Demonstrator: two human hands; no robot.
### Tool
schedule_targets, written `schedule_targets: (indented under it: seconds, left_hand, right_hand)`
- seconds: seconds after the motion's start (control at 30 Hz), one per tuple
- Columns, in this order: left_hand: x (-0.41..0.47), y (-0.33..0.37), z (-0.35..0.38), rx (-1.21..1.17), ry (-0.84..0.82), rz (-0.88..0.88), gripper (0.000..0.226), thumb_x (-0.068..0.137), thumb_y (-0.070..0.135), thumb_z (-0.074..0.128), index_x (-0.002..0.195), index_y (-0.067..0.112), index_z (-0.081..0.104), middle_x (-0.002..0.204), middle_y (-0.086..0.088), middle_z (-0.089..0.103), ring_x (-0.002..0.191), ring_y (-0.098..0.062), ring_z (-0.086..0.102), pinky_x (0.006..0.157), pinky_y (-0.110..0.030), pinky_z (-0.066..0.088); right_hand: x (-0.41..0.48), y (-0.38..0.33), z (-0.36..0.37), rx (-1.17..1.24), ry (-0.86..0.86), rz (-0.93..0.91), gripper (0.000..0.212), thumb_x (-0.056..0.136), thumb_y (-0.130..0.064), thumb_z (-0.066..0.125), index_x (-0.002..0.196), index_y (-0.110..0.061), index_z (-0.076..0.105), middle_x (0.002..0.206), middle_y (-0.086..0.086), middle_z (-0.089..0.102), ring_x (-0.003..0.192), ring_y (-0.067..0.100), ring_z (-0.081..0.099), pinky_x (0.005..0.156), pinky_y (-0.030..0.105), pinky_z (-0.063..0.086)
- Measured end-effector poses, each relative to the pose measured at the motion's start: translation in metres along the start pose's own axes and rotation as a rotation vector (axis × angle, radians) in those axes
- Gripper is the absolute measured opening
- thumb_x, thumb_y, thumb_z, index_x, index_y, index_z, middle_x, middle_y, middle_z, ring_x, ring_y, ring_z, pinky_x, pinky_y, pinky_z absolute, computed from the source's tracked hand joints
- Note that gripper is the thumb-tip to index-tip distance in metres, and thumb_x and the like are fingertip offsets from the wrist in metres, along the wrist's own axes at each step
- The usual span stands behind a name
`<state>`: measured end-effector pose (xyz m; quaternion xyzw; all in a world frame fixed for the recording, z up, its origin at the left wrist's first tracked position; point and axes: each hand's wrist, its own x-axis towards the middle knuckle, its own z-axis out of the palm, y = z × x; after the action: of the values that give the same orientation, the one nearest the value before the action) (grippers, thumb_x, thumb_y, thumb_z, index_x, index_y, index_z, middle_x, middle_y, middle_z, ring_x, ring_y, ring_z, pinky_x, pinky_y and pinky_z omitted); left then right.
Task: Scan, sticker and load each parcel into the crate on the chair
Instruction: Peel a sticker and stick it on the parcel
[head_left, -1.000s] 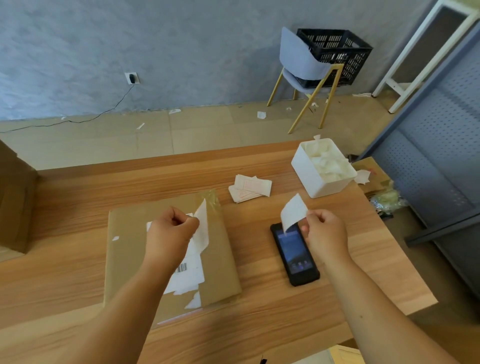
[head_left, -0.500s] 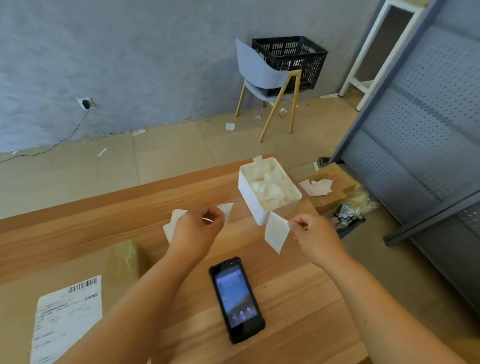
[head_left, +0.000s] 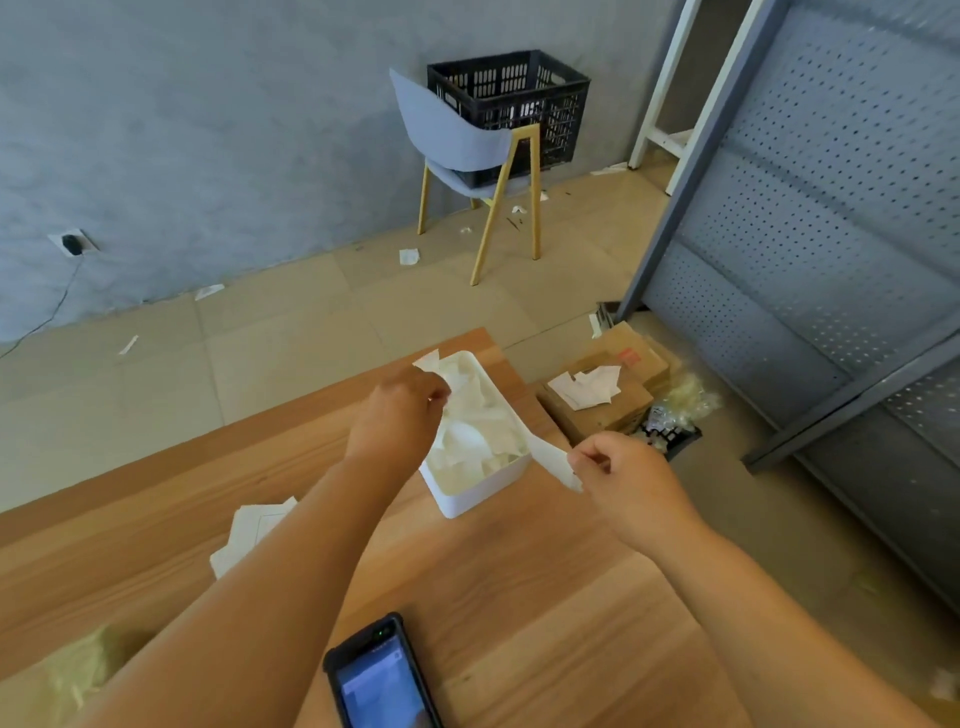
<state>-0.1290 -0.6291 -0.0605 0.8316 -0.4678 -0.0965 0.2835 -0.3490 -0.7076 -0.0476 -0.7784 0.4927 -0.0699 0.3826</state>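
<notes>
- A black, rubber-edged handheld scanner (head_left: 382, 675) lies face up with its screen lit at the near edge of the wooden table (head_left: 519, 597), gripped by neither hand.
- At the near-left corner, a blurred patch of brown paper and glossy tape is all that shows of the parcel (head_left: 78, 670). It lies on the table, so loading is evidently yet to come.
- A loose stack of thin white label sheets (head_left: 249, 530) sits further in, partly hidden by the left forearm.
- The right hand (head_left: 623, 473) pinches a limp white sticker (head_left: 553, 460) between thumb and forefinger, just beside the bin. It appears to be peeled and not yet applied.
- The left hand (head_left: 400, 415) hovers over the bin with its fingers bunched. Whether they grip a scrap cannot be told.
- A smooth, white, round-cornered plastic bin (head_left: 467, 499) holds crumpled, translucent backing papers, suggesting several stickers are already used.
- On the tiled floor beyond the table's end sit taped cardboard boxes (head_left: 613, 395) with paper scraps on top.
- To the right stands a grey perforated metal shelf (head_left: 831, 208).
- Well away, against the mottled grey wall, the black slatted plastic crate (head_left: 509, 104) rests on a pale blue chair (head_left: 457, 140) with slim gold legs. Its contents cannot be made out.
</notes>
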Motion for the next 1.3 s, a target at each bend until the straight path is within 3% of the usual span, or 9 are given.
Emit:
schedule_targets:
  seconds: [0.27, 0.4, 0.5, 0.6, 0.8, 1.0, 1.1, 1.2, 1.3]
  left_hand:
    - [-0.026, -0.021, 0.008, 0.084, -0.211, -0.018, 0.04, 0.098, 0.029, 0.041, 0.137, 0.023, 0.046, 0.136, 0.002, 0.043, 0.119, -0.024, 0.043, 0.1, -0.034, 0.04]
    - [-0.054, -0.02, -0.005, -0.097, -0.126, -0.062, 0.037, 0.095, 0.032, 0.048, 0.131, 0.022, 0.053, 0.128, 0.003, 0.049, 0.099, -0.016, 0.055, 0.088, -0.03, 0.045]
    - [-0.088, -0.016, -0.017, -0.262, -0.101, -0.129, 0.016, 0.092, 0.032, 0.053, 0.098, 0.029, 0.068, 0.099, 0.014, 0.064, 0.079, -0.002, 0.056, 0.069, -0.016, 0.042]
    - [-0.129, -0.02, -0.03, -0.396, -0.112, -0.286, 0.017, 0.09, 0.038, 0.054, 0.077, 0.037, 0.065, 0.077, 0.021, 0.066, 0.076, -0.001, 0.061, 0.065, -0.017, 0.042]
    - [-0.202, -0.055, -0.057, -0.555, -0.007, -0.465, 0.02, 0.089, 0.039, 0.056, 0.076, 0.03, 0.068, 0.077, 0.022, 0.068, 0.071, 0.0, 0.062, 0.064, -0.02, 0.04]
    - [-0.259, -0.096, -0.092, -0.593, 0.089, -0.578, 0.007, 0.086, 0.042, 0.058, 0.083, 0.039, 0.064, 0.073, 0.015, 0.066, 0.07, -0.003, 0.061, 0.062, -0.019, 0.041]
    - [-0.283, -0.115, -0.11, -0.622, 0.146, -0.595, 0.008, 0.084, 0.039, 0.062, 0.088, 0.044, 0.058, 0.086, 0.014, 0.065, 0.073, -0.002, 0.06, 0.059, -0.009, 0.041]
    - [-0.31, -0.135, -0.123, -0.644, 0.149, -0.629, 0.021, 0.083, 0.036, 0.065, 0.1, 0.043, 0.054, 0.099, 0.014, 0.062, 0.082, -0.002, 0.06, 0.063, -0.011, 0.04]
    - [-0.337, -0.155, -0.132, -0.677, 0.114, -0.665, 0.03, 0.084, 0.035, 0.065, 0.112, 0.035, 0.054, 0.102, 0.014, 0.06, 0.086, -0.007, 0.061, 0.065, -0.017, 0.042]
  right_hand:
    - [-0.002, 0.005, 0.013, -0.025, -0.006, -0.036, 0.023, 0.094, -0.028, 0.053, 0.072, -0.03, 0.057, 0.07, -0.012, 0.059, 0.058, 0.003, 0.052, 0.048, 0.021, 0.035]
    - [-0.018, 0.004, 0.023, 0.062, 0.011, -0.049, 0.024, 0.095, -0.027, 0.052, 0.071, -0.03, 0.058, 0.072, -0.013, 0.067, 0.063, 0.007, 0.059, 0.061, 0.031, 0.051]
    - [-0.034, -0.004, 0.032, 0.118, -0.009, -0.129, 0.023, 0.095, -0.025, 0.053, 0.075, -0.032, 0.06, 0.076, -0.017, 0.068, 0.068, -0.001, 0.061, 0.062, 0.021, 0.047]
    - [-0.048, -0.016, 0.046, 0.14, -0.109, -0.198, 0.016, 0.094, -0.024, 0.056, 0.082, -0.033, 0.062, 0.082, -0.016, 0.067, 0.077, -0.004, 0.061, 0.062, 0.011, 0.044]
    - [-0.079, -0.047, 0.083, 0.202, -0.329, -0.251, 0.024, 0.087, -0.02, 0.066, 0.088, -0.044, 0.066, 0.094, -0.022, 0.067, 0.091, -0.007, 0.061, 0.082, 0.015, 0.049]
    - [-0.118, -0.085, 0.128, 0.292, -0.442, -0.278, 0.026, 0.082, -0.01, 0.071, 0.081, -0.036, 0.071, 0.087, -0.016, 0.072, 0.087, 0.0, 0.066, 0.073, 0.015, 0.05]
    - [-0.142, -0.107, 0.151, 0.395, -0.554, -0.246, 0.009, 0.077, -0.024, 0.067, 0.077, -0.027, 0.075, 0.086, -0.008, 0.074, 0.082, 0.008, 0.068, 0.068, 0.021, 0.053]
    - [-0.165, -0.123, 0.177, 0.375, -0.605, -0.237, 0.018, 0.07, -0.039, 0.07, 0.077, -0.022, 0.073, 0.083, 0.0, 0.073, 0.078, 0.017, 0.069, 0.067, 0.029, 0.056]
    - [-0.184, -0.135, 0.203, 0.327, -0.647, -0.23, 0.006, 0.076, -0.016, 0.073, 0.081, -0.017, 0.069, 0.087, 0.006, 0.072, 0.077, 0.017, 0.07, 0.061, 0.026, 0.054]
